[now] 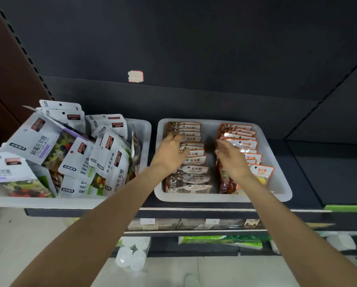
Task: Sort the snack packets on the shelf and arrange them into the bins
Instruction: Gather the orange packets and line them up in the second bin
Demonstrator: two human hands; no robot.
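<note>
Two hands work over packet rows in a white bin on the shelf.

Head view: the left hand [171,150] rests loosely spread fingers on the brown packets [191,162] along the right bin [281,191]'s left side; the right hand [231,160], fingers relaxed, touches the orange packets [248,145] at its right side. Mixed white packets [80,154] heap in the left bin [49,201].

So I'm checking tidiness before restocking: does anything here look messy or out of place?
Yes. The white fruit-print packets in the left white plastic bin lie heaped at mixed angles, some sticking above its rim, unlike the neat rows in the right white bin.
</note>
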